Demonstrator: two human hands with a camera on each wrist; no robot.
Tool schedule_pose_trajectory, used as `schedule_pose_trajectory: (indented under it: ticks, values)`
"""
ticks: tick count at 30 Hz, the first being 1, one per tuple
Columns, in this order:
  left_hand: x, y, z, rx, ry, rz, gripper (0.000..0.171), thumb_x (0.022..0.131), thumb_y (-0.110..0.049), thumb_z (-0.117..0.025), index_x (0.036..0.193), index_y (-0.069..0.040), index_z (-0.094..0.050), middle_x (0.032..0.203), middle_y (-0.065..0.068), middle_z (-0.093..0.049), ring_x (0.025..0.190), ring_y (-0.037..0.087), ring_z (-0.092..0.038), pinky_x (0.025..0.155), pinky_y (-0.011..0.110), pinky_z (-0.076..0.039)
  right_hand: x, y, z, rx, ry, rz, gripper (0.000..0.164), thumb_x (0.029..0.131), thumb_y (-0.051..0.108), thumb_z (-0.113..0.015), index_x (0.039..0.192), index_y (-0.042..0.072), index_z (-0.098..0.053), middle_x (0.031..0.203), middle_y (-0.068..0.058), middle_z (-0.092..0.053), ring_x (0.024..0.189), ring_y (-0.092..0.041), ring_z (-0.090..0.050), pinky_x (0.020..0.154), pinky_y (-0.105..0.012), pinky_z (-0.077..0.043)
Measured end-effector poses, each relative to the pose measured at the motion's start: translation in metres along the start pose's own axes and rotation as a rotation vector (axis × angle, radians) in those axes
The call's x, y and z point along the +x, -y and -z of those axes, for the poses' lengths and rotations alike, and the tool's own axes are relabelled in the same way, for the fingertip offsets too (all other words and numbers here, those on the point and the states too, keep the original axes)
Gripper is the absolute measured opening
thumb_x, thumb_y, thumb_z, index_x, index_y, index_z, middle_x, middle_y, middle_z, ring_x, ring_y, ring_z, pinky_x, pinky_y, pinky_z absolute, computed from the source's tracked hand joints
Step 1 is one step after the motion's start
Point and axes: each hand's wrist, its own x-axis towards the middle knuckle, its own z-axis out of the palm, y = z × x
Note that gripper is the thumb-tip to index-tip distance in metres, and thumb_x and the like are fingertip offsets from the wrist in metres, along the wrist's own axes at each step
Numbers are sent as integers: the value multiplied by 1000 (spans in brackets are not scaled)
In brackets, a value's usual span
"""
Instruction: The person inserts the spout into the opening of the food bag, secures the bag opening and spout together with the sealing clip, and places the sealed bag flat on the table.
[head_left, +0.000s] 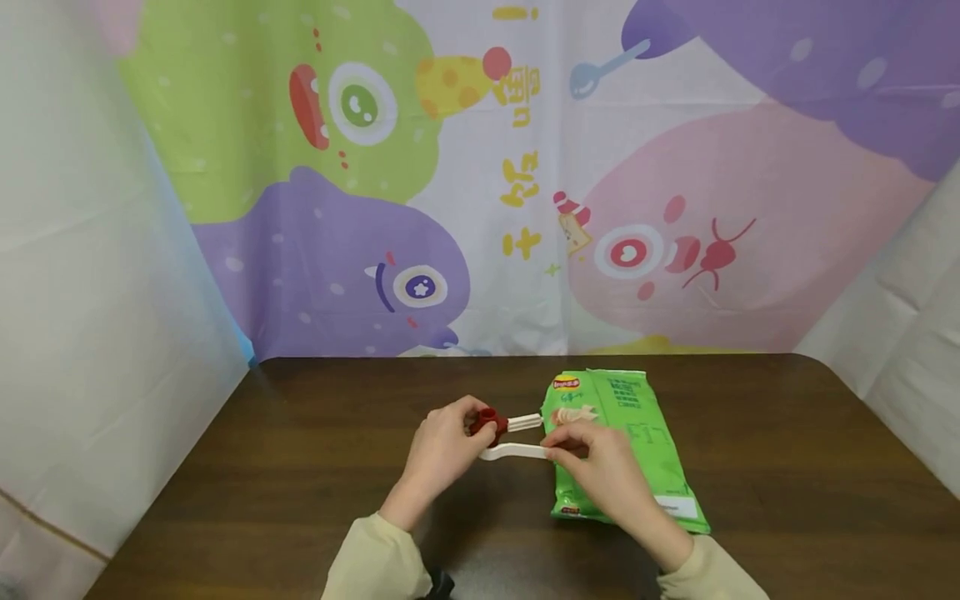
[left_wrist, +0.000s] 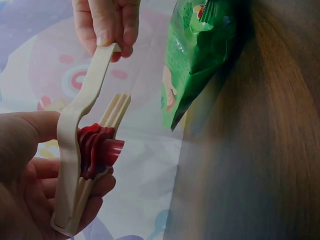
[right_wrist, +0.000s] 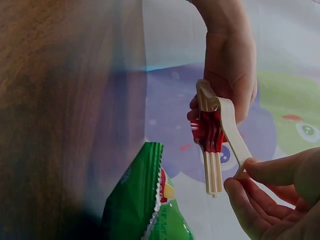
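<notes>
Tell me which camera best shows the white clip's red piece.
The left wrist view: the red piece appears largest there, its ridged shape clear. The right wrist view shows it smaller; the head view shows it tiny, partly covered by the left hand.

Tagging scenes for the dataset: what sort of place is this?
Probably a makeshift indoor recording booth: a dark wood-look table in front of a cartoon-printed cloth, with plain whitish sheeting on both sides.

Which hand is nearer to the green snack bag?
Right. The right hand overlaps the green snack bag in the head view; the left hand is apart from it, to its left.
</notes>
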Motion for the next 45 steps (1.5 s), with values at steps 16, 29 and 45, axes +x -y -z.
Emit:
schedule_pose_trajectory:
  ticks: [16,29,45]
  values:
    - [1,5,1,116,95,-24,13,83,-23,-59,93,-16,-63,82,-1,-65,65,13,-55,57,30,-43,-6,1,-9,17,52,18,11,74,9,-73,77,18,-69,77,8,-65,68,-4,-61,64,-19,-48]
    - [0,8,0,153,161,-16,10,82,-18,-61,89,-10,-61,74,1,-62,56,12,-50,52,27,-41,-9,0,-15,49,64,45,7,73,10,-74,78,15,-70,75,10,-65,68,-1,-60,62,-19,-48]
    - [1,17,-2,166,243,-18,10,81,-15,-60,89,-10,-62,71,0,-59,55,14,-48,53,28,-41,-13,0,-24,31,127,41,8,75,10,-72,77,18,-69,77,9,-64,70,-2,-60,62,-18,-48]
